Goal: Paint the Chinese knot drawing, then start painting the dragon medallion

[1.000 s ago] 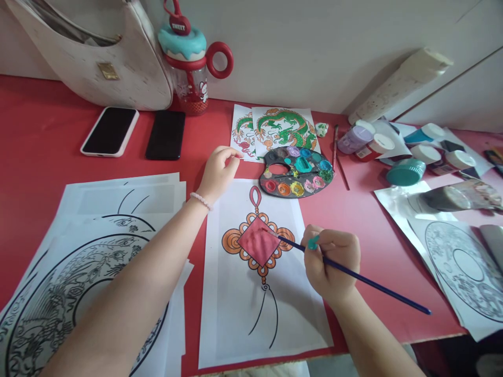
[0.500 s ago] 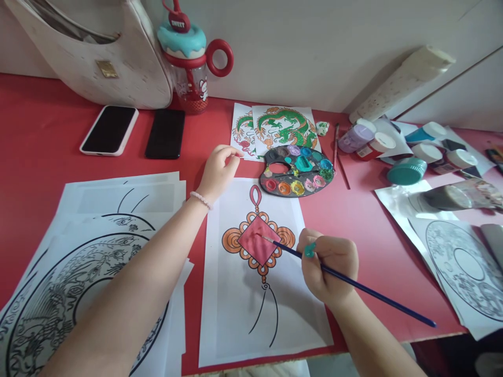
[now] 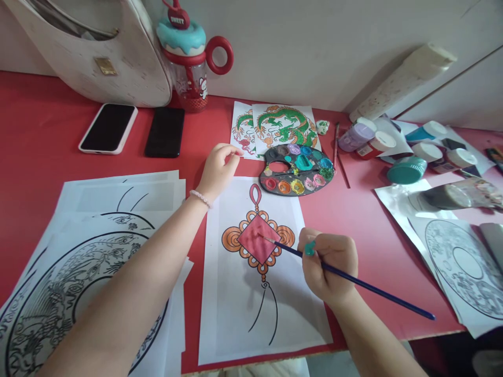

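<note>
My right hand grips a dark blue paintbrush, its handle slanting down to the right. The brush tip touches the red diamond in the middle of a knot drawing, whose surrounding loops are orange. Two lines below the knot are uncoloured. My left hand rests by the sheet's top left corner, fingers loosely curled with a small gap at the thumb and nothing seen in them. Its fingertips are close to the dragon pictures. Just right of them lies a black paint palette with several colours in its wells.
Printed line drawings lie under my left forearm. Two phones, a cup with a red handle and a white bag stand behind. To the right are paint jars, a thin brush and more drawings.
The brush tip has shifted very slightly to the right inside the red diamond. Both hands stay in nearly the same place.
</note>
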Motion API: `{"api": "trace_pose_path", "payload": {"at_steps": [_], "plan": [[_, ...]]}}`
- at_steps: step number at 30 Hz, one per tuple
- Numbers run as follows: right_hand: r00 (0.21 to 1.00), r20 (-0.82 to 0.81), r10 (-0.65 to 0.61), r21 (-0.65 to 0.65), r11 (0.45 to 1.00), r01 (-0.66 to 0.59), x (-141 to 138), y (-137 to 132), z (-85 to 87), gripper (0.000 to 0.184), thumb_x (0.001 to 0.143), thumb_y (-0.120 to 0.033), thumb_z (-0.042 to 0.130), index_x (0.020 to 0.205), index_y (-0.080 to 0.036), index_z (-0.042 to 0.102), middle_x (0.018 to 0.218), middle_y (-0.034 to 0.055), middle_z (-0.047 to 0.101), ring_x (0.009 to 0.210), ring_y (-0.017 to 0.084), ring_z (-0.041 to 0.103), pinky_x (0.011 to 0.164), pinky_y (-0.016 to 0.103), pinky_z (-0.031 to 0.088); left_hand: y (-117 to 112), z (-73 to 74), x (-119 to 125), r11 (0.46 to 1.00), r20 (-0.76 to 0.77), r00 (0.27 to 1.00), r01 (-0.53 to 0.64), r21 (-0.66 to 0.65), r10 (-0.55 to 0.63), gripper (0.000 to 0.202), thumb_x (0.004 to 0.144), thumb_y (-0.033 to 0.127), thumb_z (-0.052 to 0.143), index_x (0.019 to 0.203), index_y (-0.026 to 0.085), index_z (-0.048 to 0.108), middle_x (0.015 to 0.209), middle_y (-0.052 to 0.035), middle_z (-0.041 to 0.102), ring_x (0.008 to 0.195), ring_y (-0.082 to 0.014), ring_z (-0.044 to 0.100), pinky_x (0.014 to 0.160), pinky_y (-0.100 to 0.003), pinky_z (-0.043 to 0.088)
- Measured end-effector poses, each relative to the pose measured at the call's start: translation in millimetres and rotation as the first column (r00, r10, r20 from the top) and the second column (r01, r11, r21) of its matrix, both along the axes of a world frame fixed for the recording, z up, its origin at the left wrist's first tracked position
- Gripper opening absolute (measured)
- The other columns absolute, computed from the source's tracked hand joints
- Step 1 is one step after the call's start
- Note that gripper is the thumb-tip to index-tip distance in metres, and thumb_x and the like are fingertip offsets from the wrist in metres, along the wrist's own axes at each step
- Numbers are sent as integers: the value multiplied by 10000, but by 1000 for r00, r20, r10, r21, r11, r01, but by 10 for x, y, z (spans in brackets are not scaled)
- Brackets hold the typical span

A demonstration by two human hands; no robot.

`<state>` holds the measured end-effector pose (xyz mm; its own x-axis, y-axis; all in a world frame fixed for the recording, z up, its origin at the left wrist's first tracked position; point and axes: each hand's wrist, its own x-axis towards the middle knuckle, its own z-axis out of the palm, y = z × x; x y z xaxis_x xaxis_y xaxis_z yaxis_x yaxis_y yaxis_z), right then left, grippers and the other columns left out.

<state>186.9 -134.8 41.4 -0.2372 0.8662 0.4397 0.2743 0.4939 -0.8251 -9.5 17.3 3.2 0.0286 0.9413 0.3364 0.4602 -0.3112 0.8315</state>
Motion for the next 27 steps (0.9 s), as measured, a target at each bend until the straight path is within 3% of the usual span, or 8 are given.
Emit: {"api": "trace_pose_path", "payload": {"at_steps": [8, 15, 22, 27], "plan": [[998, -62, -8, 30, 1000, 10, -2, -13, -11, 194, 841, -43, 344, 825, -236, 350, 591, -64, 262, 475, 93, 269, 446, 241, 239, 2, -3, 1, 1000, 9, 1000, -5, 4, 5, 178, 821, 100, 460, 786, 196, 606, 960, -39, 620, 985, -170, 569, 903, -324, 450], [998, -58, -22, 17, 1000, 23, 0, 7, -6, 220, 829, -40, 379, 726, -227, 326, 564, -61, 273, 470, 91, 265, 435, 242, 222, -1, 0, 5, 1000, 13, 1000, -5, 0, 5, 177, 819, 104, 455, 783, 188, 607, 959, -43, 619, 978, -169, 575, 904, -321, 455], [998, -57, -29, 36, 999, 31, 12, 6, -39, 226, 814, 0, 376, 810, -226, 368, 588, -62, 299, 479, 83, 274, 442, 237, 227, 8, -15, 1, 1000, 15, 1000, -12, 18, 12, 189, 814, 94, 455, 779, 189, 615, 947, -40, 622, 969, -163, 581, 891, -312, 464], [998, -41, -42, 39, 998, 43, 39, 6, -41, 233, 818, 0, 375, 774, -225, 333, 581, -63, 297, 470, 76, 268, 424, 229, 224, 10, -12, 4, 1000, 11, 1000, -9, 15, 9, 189, 811, 92, 454, 784, 188, 615, 943, -39, 621, 973, -165, 578, 891, -312, 462]]}}
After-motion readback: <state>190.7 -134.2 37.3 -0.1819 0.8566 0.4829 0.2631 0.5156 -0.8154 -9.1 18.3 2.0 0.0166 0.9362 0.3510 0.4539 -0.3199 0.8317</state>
